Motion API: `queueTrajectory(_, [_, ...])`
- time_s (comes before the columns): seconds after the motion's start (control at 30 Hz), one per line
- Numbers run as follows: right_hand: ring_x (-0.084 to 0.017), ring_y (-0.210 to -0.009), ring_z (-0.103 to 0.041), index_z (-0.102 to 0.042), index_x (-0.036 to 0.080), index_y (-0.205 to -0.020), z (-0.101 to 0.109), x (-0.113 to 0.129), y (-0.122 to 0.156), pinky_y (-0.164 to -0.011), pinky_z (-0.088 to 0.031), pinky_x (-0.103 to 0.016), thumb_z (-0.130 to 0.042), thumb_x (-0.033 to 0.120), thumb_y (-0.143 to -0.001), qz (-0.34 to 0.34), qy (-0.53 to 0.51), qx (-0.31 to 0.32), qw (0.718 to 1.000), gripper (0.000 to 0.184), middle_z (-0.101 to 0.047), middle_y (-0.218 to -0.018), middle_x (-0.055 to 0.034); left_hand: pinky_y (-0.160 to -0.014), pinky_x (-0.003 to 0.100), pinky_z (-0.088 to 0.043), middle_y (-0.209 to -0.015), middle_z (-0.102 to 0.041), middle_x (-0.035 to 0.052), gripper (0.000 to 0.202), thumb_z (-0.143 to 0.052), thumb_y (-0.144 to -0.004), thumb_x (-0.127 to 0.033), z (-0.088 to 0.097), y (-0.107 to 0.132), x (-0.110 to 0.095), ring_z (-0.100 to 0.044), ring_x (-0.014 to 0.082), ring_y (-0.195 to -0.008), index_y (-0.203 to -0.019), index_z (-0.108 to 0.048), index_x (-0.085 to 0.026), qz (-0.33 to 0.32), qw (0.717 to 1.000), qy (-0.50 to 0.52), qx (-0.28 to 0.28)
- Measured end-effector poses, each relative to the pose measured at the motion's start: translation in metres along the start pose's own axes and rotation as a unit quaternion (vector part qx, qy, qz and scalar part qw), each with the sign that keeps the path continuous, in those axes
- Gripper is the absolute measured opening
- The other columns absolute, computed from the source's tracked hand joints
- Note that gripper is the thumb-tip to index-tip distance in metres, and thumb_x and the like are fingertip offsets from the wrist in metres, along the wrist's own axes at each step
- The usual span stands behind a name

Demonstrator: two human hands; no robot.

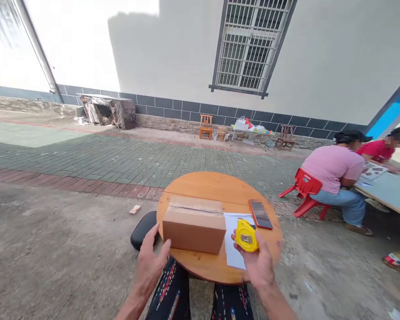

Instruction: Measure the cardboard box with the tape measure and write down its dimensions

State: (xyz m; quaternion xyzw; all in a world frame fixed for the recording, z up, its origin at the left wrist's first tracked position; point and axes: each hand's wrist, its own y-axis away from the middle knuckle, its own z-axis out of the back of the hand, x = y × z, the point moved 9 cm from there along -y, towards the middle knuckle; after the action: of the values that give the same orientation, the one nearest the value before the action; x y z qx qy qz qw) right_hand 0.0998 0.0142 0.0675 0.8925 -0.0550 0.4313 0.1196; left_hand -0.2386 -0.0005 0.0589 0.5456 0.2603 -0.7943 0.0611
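A taped cardboard box (194,224) sits on a small round wooden table (216,186) in front of me. My left hand (151,258) rests with fingers spread against the box's near left corner. My right hand (256,260) is closed around a yellow tape measure (246,236), held just above the table's near right edge. Under it lies a white sheet of paper (232,242). A phone (260,214) lies flat on the table beyond the tape measure.
A black stool seat (142,229) stands left of the table. Two people sit at a long table (391,191) at the right, one on a red chair (305,191). Chairs and a low table with clutter line the far wall (250,129). Paved ground all around.
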Motion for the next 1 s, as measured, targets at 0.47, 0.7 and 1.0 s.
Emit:
queueTrajectory(0.47, [-0.027, -0.087, -0.065, -0.07, 0.024, -0.114, -0.066, -0.007, 0.093, -0.075, -0.048, -0.032, -0.067, 0.05, -0.066, 0.008, 0.486, 0.422, 0.765, 0.055, -0.072, -0.101, -0.0057, -0.045, 0.02, -0.035, -0.049, -0.057, -0.0023, 0.054, -0.075, -0.062, -0.066, -0.089, 0.11, -0.065, -0.048, 0.0086, -0.042, -0.068, -0.049, -0.019, 0.275, 0.824, 0.28, 0.41])
queueTrajectory(0.7, [-0.029, -0.091, -0.065, -0.072, 0.028, -0.112, -0.063, 0.031, 0.056, -0.075, -0.05, -0.032, -0.068, 0.049, -0.069, 0.039, 0.534, 0.346, 0.771, 0.047, -0.073, -0.103, -0.0045, -0.05, 0.022, -0.037, -0.048, -0.054, -0.0026, 0.04, -0.069, -0.07, -0.052, -0.015, 0.018, -0.085, -0.047, 0.0089, -0.045, -0.059, -0.05, -0.019, 0.183, 0.918, 0.184, 0.301])
queueTrajectory(1.0, [-0.019, -0.075, -0.056, -0.071, 0.017, -0.096, -0.103, 0.066, -0.028, -0.063, -0.041, -0.027, -0.061, 0.059, -0.08, 0.017, 0.58, 0.312, 0.752, 0.047, -0.067, -0.085, -0.0051, -0.045, 0.023, -0.031, -0.052, -0.055, -0.0013, 0.042, -0.069, -0.067, -0.055, -0.004, -0.107, -0.049, -0.049, 0.0102, -0.044, -0.059, -0.054, -0.017, 0.202, 0.934, 0.046, 0.29])
